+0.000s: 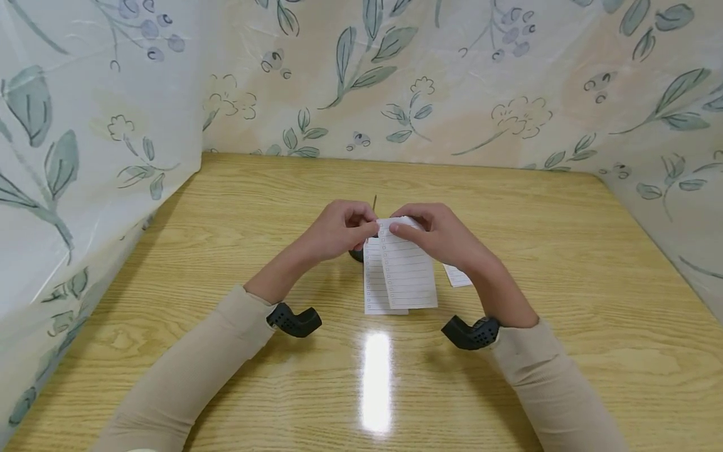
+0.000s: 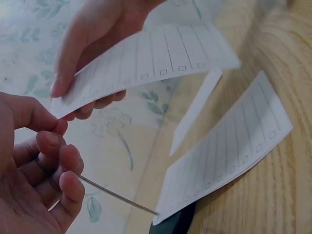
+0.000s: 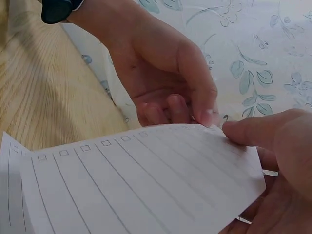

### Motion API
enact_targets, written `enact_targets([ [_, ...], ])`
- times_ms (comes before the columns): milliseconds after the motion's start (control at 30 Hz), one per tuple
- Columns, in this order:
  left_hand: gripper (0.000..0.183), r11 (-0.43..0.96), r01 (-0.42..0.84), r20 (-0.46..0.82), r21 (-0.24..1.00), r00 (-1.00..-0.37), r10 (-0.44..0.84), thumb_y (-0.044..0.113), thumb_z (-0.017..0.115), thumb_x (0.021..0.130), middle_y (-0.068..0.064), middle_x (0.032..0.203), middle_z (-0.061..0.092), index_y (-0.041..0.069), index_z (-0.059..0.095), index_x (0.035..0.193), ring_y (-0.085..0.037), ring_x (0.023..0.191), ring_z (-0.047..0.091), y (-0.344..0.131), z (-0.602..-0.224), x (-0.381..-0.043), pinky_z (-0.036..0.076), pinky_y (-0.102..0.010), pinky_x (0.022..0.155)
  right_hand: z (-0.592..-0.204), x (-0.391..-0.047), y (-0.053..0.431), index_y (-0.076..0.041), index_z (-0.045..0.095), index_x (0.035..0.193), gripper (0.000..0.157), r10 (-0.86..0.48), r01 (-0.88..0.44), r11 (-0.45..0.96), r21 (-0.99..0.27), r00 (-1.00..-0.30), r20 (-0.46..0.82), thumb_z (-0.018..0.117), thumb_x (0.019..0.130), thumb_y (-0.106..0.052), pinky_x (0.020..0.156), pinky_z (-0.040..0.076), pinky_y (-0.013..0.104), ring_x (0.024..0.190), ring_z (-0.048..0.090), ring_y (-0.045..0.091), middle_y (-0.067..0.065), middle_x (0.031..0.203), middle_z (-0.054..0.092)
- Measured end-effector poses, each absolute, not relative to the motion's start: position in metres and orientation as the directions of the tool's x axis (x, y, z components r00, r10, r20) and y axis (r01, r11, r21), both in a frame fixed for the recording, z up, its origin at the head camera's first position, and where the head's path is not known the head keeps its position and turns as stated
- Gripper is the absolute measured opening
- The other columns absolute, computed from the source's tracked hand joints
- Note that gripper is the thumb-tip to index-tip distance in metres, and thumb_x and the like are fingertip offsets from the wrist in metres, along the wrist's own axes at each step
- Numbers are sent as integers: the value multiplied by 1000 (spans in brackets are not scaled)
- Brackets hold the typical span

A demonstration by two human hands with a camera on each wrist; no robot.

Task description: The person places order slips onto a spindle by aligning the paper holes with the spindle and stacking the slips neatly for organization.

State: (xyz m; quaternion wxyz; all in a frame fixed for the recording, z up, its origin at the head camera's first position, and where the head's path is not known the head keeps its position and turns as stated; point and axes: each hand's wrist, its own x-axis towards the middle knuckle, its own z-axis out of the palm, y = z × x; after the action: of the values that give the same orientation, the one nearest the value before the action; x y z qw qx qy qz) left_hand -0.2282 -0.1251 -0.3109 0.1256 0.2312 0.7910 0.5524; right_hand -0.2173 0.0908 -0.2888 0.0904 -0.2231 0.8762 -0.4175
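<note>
My right hand [image 1: 440,235] pinches the top of a lined checklist sheet [image 1: 411,270], thumb in front and fingers behind. At the sheet's upper left corner, the thumb and forefinger of my left hand [image 1: 341,231] pinch its edge. A thin metal spike [image 2: 119,195] rises from a dark base [image 1: 356,255], passing close to the left fingers. Lower down, a second checklist sheet [image 2: 226,156] has the spike through its corner, just above the base. The held sheet is higher and partly covers that one in the head view. The left fingers hide part of the spike.
Another lined sheet [image 1: 457,276] lies on the wooden table [image 1: 565,263], partly behind the right wrist. Floral sheeting [image 1: 361,81] stands along the back and sides. Both wrists carry black camera mounts [image 1: 295,321].
</note>
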Motion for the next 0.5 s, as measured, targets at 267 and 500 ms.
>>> enact_targets([
  [267, 15, 245, 262, 105, 933, -854, 510, 14, 56, 93, -2, 63, 51, 3, 63, 87, -18, 57, 47, -127, -310, -230, 37, -24, 52, -290, -218, 77, -7, 71, 105, 20, -357, -288, 534, -795, -929, 97, 60, 96, -21, 70, 46, 28, 85, 54, 21, 10, 103, 68],
  [500, 12, 293, 309, 142, 905, -868, 477, 13, 56, 93, -11, 70, 54, 5, 64, 88, -25, 62, 51, -128, -297, -231, 41, -26, 55, -291, -219, 70, -5, 69, 105, 21, -290, -282, 534, -797, -947, 141, 60, 95, -21, 66, 46, 25, 85, 53, 22, 11, 102, 66],
])
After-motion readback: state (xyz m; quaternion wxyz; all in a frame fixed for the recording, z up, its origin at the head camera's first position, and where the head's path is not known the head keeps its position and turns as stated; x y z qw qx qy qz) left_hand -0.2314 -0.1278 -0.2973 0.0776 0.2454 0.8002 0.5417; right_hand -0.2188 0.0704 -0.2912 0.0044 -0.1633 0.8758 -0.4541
